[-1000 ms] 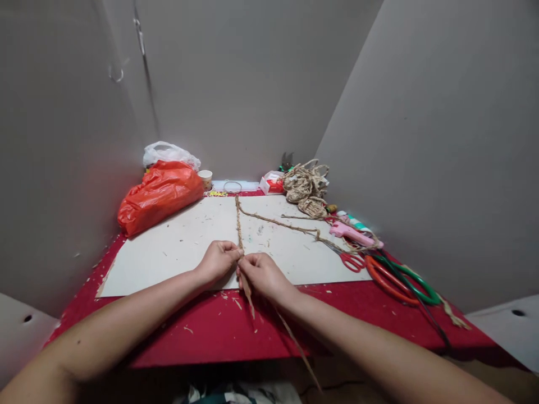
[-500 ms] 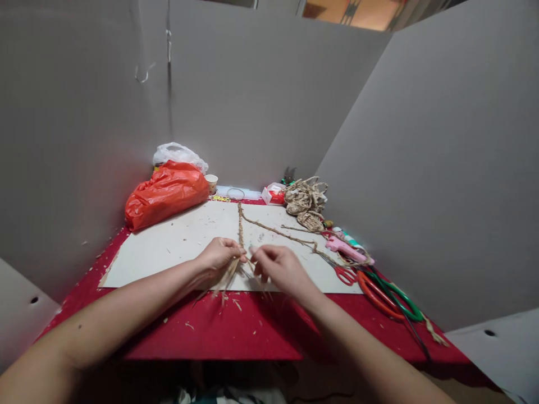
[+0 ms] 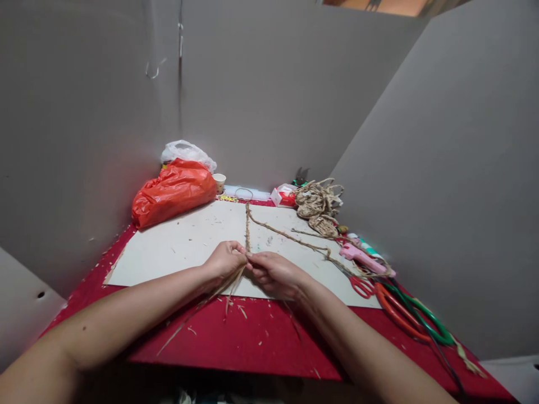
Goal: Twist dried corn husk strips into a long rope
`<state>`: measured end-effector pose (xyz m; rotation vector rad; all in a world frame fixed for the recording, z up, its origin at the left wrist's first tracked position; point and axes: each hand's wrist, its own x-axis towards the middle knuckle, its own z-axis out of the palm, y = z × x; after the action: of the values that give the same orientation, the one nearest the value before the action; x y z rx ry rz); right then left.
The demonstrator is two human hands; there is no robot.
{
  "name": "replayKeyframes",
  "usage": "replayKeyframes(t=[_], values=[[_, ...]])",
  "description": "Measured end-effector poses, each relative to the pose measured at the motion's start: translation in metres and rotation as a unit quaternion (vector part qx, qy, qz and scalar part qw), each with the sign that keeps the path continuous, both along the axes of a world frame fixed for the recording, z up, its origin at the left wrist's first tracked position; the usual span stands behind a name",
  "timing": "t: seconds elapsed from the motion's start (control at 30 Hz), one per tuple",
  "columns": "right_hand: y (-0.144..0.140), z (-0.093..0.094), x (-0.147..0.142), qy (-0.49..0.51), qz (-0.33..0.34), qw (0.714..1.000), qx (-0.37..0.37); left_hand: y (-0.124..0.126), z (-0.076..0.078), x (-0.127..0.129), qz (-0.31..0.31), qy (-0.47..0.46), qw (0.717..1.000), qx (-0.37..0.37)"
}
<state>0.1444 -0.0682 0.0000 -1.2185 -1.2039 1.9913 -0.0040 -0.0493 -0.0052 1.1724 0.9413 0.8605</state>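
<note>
A narrow braided cord of straw-like fibre point(image 3: 247, 233) lies over a white board point(image 3: 202, 224), running from the back down to my fingers. My left hand point(image 3: 227, 261) is closed, pinching the near end of the braid. Against it, my right hand point(image 3: 273, 273) is also closed, its thumb and fingers pressed on the strands at the same spot. Loose fibre strands point(image 3: 233, 290) trail from under my left hand toward the table's front edge. The exact crossing of the strands is hidden by my fingers.
A red cloth point(image 3: 202, 342) with fibre scraps covers the table. Left stand an orange plastic bag point(image 3: 177, 191) and a paper cup point(image 3: 219, 183). Bundled cord point(image 3: 318, 199), a pink glue gun point(image 3: 364, 259), red-handled scissors point(image 3: 362, 287) and large orange-and-green handles point(image 3: 402, 314) line the right.
My right hand has come left and closed in beside my left hand at the braid's end. The whole view has shifted slightly, so things appear farther right.
</note>
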Motion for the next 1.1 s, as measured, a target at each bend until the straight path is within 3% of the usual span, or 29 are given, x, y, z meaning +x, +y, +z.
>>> replayKeyframes(t=[0.13,0.23,0.5,0.9,1.0,1.1], values=[[0.000,-0.006,0.005,-0.128,0.025,0.980,0.151,-0.002,-0.005,0.004,-0.037,-0.036,0.999,0.000],[-0.002,-0.003,0.009,-0.166,0.064,0.962,0.206,-0.002,-0.007,0.005,-0.056,-0.046,0.997,0.022],[-0.003,0.001,0.017,-0.104,0.079,0.983,0.127,0.006,-0.012,-0.002,-0.021,0.033,0.998,0.040],[-0.010,-0.005,-0.001,0.012,-0.007,1.000,-0.003,0.016,0.000,-0.013,-0.075,-0.003,0.995,-0.063],[-0.013,-0.005,-0.006,0.004,-0.041,0.999,-0.010,0.017,0.000,-0.014,-0.083,0.012,0.995,-0.051],[-0.015,-0.005,-0.012,-0.019,-0.082,0.996,0.000,0.016,0.005,-0.018,-0.098,0.088,0.991,0.016]])
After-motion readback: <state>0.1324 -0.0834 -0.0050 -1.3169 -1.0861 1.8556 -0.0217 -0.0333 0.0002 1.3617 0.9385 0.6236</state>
